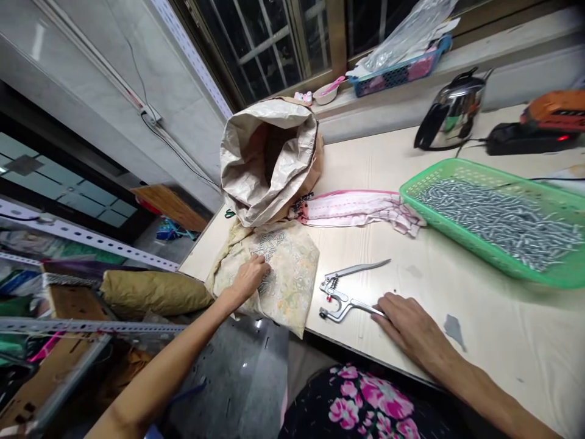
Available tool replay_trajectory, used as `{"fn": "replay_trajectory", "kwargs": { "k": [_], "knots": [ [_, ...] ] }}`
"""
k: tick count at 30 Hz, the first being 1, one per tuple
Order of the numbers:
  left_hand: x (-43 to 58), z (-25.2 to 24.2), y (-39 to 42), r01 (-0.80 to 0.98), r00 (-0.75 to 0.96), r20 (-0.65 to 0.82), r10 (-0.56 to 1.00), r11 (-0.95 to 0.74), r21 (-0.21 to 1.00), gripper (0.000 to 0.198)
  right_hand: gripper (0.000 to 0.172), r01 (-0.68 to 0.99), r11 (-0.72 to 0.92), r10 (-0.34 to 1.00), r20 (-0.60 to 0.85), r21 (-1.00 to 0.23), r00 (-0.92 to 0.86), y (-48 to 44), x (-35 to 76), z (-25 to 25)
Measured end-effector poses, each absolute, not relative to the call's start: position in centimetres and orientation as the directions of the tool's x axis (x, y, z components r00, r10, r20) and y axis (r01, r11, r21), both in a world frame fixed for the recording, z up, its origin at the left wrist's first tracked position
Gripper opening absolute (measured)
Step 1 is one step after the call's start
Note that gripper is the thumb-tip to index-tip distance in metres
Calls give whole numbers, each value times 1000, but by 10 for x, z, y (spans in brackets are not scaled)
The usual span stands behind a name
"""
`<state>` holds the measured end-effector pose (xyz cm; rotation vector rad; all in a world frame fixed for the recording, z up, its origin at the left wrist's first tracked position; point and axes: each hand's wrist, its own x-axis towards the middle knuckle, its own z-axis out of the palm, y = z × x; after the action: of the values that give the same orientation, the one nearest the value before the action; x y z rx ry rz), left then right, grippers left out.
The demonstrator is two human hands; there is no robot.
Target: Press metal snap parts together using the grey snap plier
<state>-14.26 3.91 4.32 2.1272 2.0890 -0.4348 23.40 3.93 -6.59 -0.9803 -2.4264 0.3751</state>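
Pliers (350,303) sat near the front edge of the table (439,274), handles spread wide, the lower handle's end between the curled fingers of the person's right hand (406,323). The left hand (251,277), fingers partly bent, reached down to small metal pieces (269,244) on a floral cloth (297,268); whether it gripped any could not be told. The cloth's near corner overhung the front edge. Behind it, a paper sack (244,204) stood with its mouth gaping, touching a pink-and-white cloth (351,207) that ran toward a green basket (466,238) heaped with metal pieces. A stretch of tabletop opened between pliers and basket, room for the right hand to move, with a grey scrap (454,331) just beside the wrist. Dark marks on an orange block (548,110) at the far right could not be read.
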Motion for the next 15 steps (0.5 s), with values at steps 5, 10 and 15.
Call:
{"fn": "replay_trajectory", "kwargs": {
  "k": [5,10,15],
  "knots": [
    [-149,33,38,981,82,-352,932,-138,-138,22,15,578,700,709,317,-420,-629,39,234,-66],
    [-157,37,46,989,49,-361,931,-97,-114,16,17,578,711,700,335,-400,-631,38,234,-64],
    [-143,47,38,995,60,-201,978,-43,88,17,17,584,714,698,338,-386,-631,40,234,-62]
  ]
}}
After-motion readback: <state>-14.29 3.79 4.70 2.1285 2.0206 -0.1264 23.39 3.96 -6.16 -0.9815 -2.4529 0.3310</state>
